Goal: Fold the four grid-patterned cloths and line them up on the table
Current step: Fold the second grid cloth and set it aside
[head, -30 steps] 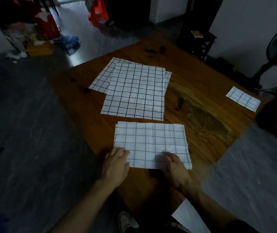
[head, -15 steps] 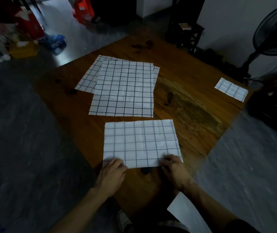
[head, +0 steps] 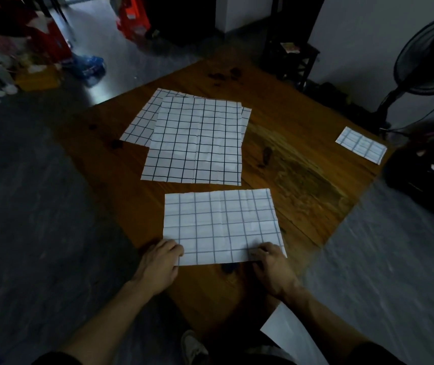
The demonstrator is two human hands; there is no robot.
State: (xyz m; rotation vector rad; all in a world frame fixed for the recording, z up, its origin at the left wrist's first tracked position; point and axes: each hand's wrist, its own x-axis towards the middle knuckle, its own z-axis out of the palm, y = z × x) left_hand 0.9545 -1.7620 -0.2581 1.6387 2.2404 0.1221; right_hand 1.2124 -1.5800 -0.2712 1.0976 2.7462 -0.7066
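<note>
A white grid-patterned cloth (head: 221, 225), folded in half, lies flat near the front edge of the wooden table (head: 302, 180). My left hand (head: 162, 262) pinches its near left corner and my right hand (head: 271, 262) pinches its near right corner. Beyond it lies an unfolded grid cloth (head: 195, 143), spread flat on top of another unfolded one (head: 142, 122) that sticks out at the left. A small folded grid cloth (head: 360, 144) rests at the table's far right corner.
A standing fan (head: 431, 64) is at the right and a dark stool (head: 292, 56) stands behind the table. Red bags (head: 131, 17) and clutter sit on the floor at the far left. A dark heap (head: 426, 169) lies right of the table.
Both hands slid back from on top of the near cloth to its near corners and took hold of them. The camera view shifted slightly.
</note>
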